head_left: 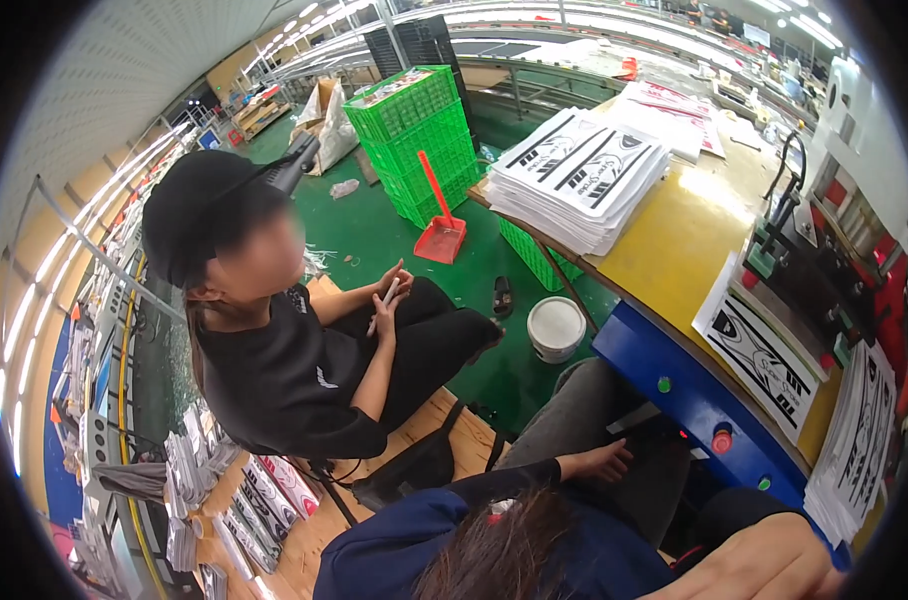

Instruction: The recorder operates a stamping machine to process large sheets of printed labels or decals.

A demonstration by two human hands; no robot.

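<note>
My left hand point(601, 462) rests above my lap, fingers stretched out and loosely apart, holding nothing. Its dark sleeve comes in from the lower middle. At the lower right edge, my right hand point(764, 562) is large and close to the camera; its fingers are out of view. In front of me is a machine with a blue front panel point(639, 365) with buttons. On its yellow bed point(674, 235) lies a printed black-and-white sheet point(759, 365), partly under the press head. Close to my right arm stands a stack of printed sheets point(854, 450).
A tall sheet stack point(579, 175) sits on the yellow table's far end. A white bucket point(556, 328), red dustpan point(441, 240) and green crates point(409, 140) stand on the floor. At left, a seated co-worker point(284, 340) in black holds a thin grey object beside a wooden board point(314, 540).
</note>
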